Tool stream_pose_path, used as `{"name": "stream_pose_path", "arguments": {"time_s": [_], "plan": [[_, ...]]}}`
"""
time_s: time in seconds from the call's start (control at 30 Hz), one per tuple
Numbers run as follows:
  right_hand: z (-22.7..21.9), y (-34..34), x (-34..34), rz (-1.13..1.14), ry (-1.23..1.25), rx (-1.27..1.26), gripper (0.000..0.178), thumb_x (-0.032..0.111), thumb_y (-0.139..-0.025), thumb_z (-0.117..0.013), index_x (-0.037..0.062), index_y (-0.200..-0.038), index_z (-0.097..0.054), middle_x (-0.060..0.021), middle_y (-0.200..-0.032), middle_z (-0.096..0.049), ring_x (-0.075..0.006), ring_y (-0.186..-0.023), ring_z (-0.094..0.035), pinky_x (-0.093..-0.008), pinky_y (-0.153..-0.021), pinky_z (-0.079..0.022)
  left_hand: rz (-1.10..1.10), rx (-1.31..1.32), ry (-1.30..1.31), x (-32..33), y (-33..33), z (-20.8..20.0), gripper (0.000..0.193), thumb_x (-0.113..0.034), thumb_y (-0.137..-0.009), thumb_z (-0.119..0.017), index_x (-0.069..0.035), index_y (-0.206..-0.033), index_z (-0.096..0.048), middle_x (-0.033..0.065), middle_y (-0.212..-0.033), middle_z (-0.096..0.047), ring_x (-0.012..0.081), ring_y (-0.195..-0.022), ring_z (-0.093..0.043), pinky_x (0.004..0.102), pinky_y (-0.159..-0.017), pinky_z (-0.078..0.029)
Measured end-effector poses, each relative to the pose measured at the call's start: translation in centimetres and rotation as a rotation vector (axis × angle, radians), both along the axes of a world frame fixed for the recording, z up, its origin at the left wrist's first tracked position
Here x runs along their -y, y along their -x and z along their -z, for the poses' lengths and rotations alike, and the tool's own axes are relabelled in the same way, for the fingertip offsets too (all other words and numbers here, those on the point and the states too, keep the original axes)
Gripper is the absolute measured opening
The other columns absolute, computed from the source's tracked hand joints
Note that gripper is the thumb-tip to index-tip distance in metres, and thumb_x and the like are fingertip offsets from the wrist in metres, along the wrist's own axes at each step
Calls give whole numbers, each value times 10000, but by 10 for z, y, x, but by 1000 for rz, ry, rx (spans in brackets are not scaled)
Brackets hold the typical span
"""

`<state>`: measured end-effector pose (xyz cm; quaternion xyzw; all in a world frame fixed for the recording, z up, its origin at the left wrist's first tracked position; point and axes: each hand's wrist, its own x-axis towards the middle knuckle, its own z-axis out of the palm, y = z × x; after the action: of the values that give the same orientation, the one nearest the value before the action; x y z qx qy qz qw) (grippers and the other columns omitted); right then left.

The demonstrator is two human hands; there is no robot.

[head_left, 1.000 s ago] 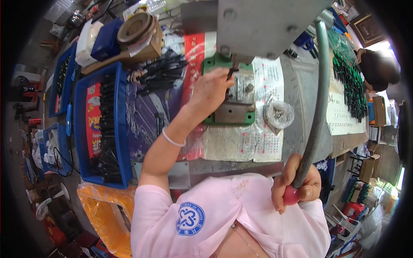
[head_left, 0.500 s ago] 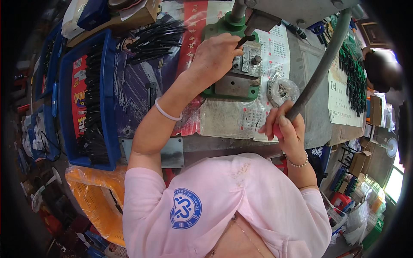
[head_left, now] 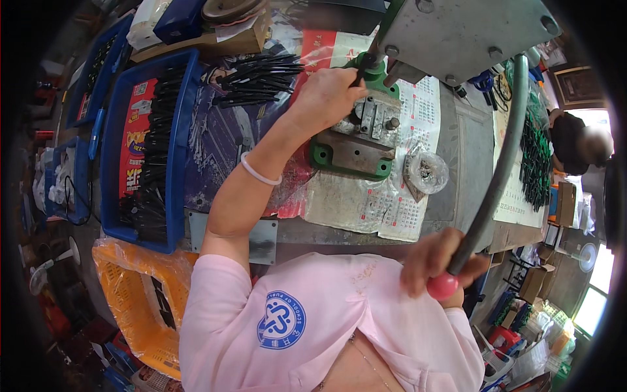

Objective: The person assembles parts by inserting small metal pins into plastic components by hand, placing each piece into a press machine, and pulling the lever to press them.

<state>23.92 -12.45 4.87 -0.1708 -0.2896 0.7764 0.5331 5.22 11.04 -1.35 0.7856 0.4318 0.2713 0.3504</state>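
Observation:
My left hand point(head_left: 328, 98) is closed on a thin black stick-like part point(head_left: 358, 73), held at the left side of a green hand press point(head_left: 321, 155). Just beside its fingertips, a metal fixture point(head_left: 373, 119) with a round post sits on the press base. My right hand point(head_left: 428, 258), somewhat blurred, is curled about the lower end of the press's long grey lever point(head_left: 499, 179). The lever's pinkish-red ball knob point(head_left: 443, 286) shows between the fingers, close to my chest.
Black sticks point(head_left: 261, 78) lie piled left of the press. Further left stands a blue tray point(head_left: 177, 196) of similar parts, with a yellow crate point(head_left: 121, 287) below. A clear plastic dish point(head_left: 428, 171) of small pieces sits right of the press; green-and-black parts point(head_left: 534, 163) lie beyond the lever.
The lever's knob end has come toward my body with my right hand, whose fingers sit more loosely around it. My left hand still holds the black part near the fixture. The whole view has shifted slightly.

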Motion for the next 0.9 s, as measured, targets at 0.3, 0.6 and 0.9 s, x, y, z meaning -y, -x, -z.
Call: {"name": "stream_pose_path", "arguments": {"time_s": [0.3,0.6,0.9], "plan": [[45,37,-54,73,16,797,131,77,-949,-552,-2,-1049,-581,-78,-971,-653,-115,-869,-618,-268,-716,-507,-13,898,1036,101,66,-18,244,-242,-931,-657,-7,-998,-647,62,-866,-670,119,-598,-661,244,-537,-552],[50,78,-71,-28,-102,856,138,61,-896,-632,-22,-1005,-617,-49,-932,-670,-101,-878,-623,-252,-802,-491,-227,1085,967,137,85,-11,188,-197,-969,-597,-14,-989,-634,81,-854,-661,132,-588,-659,227,-509,-536],[55,86,-75,-20,-91,862,108,71,-902,-629,-24,-949,-609,-39,-850,-648,-86,-746,-604,-235,-695,-490,-220,1091,905,143,81,0,164,-182,-961,-609,-22,-993,-624,70,-868,-651,126,-600,-656,227,-502,-527]]}}
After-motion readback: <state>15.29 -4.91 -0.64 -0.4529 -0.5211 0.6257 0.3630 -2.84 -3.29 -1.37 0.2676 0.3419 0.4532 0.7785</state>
